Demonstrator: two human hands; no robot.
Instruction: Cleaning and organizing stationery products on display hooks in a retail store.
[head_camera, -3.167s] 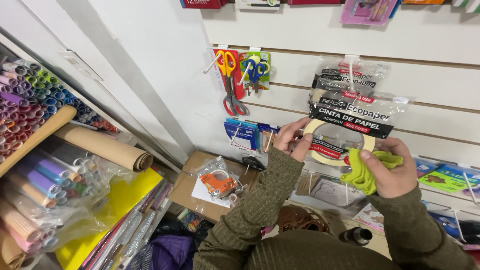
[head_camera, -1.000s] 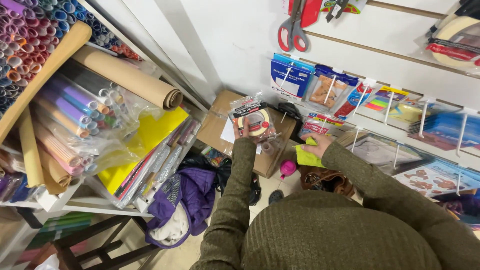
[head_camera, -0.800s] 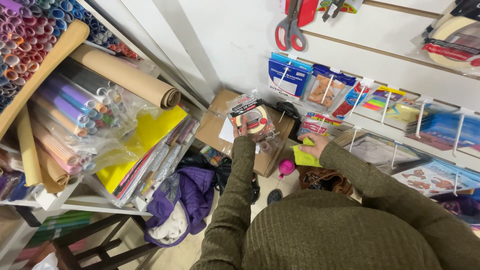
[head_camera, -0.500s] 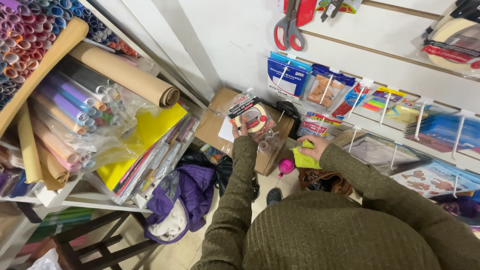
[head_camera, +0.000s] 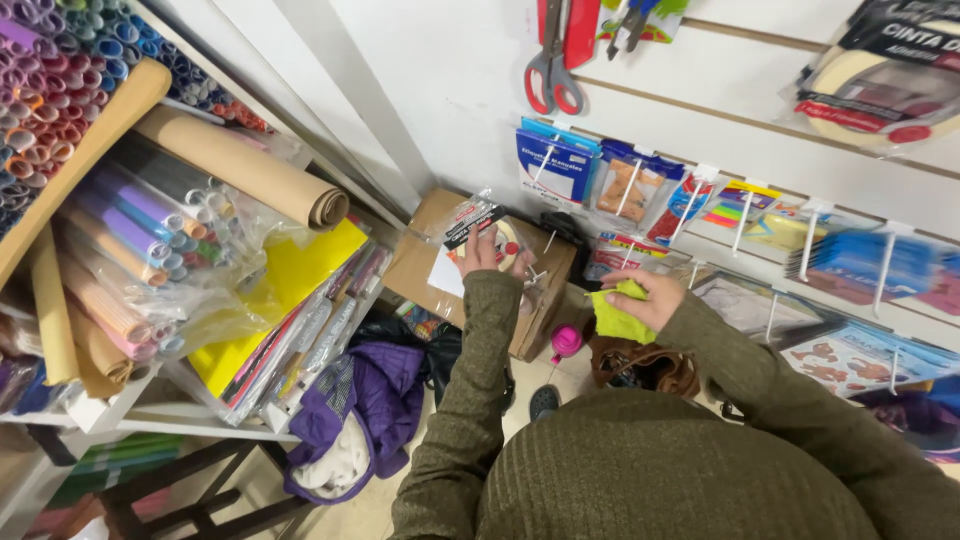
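Head view: left hand (head_camera: 483, 252), arm extended forward in an olive knit sleeve, is closed around a clear plastic packet of tape (head_camera: 478, 222), held over an open brown cardboard box (head_camera: 425, 262). Right hand (head_camera: 652, 298), elbow bent, is clamped on a crumpled yellow-green cloth (head_camera: 617, 318) just beside the wall display. Hands are apart.
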